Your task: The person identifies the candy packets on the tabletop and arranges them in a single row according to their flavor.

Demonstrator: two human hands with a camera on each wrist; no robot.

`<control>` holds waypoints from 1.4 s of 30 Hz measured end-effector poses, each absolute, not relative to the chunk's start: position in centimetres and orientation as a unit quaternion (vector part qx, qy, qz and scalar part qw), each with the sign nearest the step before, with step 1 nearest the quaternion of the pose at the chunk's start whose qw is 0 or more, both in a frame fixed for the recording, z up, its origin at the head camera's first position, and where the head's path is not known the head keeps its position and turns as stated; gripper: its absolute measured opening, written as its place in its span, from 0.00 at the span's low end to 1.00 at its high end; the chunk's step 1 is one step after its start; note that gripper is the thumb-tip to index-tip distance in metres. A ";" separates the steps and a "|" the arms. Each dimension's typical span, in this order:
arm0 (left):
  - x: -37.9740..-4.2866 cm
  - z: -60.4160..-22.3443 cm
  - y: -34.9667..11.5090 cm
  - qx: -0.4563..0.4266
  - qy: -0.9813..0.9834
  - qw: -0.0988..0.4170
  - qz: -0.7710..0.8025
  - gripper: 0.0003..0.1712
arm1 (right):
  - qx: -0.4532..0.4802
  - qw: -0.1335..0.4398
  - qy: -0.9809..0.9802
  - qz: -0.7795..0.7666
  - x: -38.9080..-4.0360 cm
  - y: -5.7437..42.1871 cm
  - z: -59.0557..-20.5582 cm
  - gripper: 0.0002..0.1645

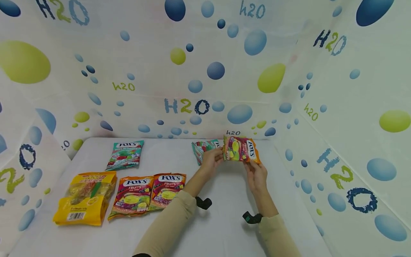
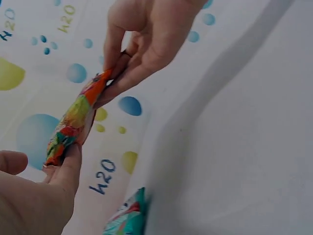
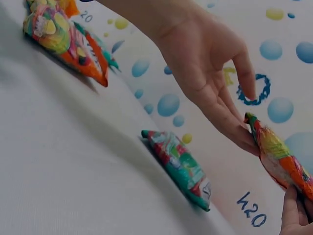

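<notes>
An orange and purple Fox's Fruits candy bag (image 1: 239,149) is held up above the far right of the table, its lettering turned sideways. My right hand (image 1: 255,175) pinches it by the orange end, thumb and fingers on either side, as the left wrist view shows. At the other end, my left hand (image 3: 203,63) touches the bag with its fingers fairly straight and the thumb spread away from it. Behind the left hand lies a teal Fox's candy bag (image 1: 199,149), partly covered by that hand in the head view.
Two more Fox's Fruits bags, one (image 1: 132,196) overlapping the other (image 1: 167,189), lie left of the left forearm. Beside them is a large yellow bag (image 1: 85,200). Another teal candy bag (image 1: 126,155) lies farther back. Patterned sheets (image 1: 144,103) enclose the white table (image 1: 221,221).
</notes>
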State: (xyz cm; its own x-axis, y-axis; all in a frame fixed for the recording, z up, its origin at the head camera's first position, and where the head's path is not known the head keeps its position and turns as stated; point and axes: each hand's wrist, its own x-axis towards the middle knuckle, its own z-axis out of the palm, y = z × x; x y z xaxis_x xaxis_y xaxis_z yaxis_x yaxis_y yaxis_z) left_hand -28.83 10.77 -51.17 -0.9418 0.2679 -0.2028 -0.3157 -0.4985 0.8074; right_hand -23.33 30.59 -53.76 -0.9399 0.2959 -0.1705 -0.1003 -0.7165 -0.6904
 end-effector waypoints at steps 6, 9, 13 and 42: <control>-28.1 -49.9 8.5 -0.021 0.448 0.200 0.871 0.23 | -0.126 0.093 -0.377 0.913 -23.0 29.9 -52.7 0.32; -27.8 -49.9 7.5 -0.022 0.438 0.215 0.873 0.21 | -0.116 0.083 -0.383 0.913 -22.9 29.8 -52.5 0.31; -27.2 -50.3 6.2 -0.005 0.440 0.223 0.870 0.19 | -0.102 0.064 -0.399 0.909 -22.7 29.5 -52.6 0.30; -20.4 -52.1 -1.3 0.028 0.515 0.190 0.835 0.28 | -0.075 -0.029 -0.454 0.888 -21.4 26.7 -54.3 0.18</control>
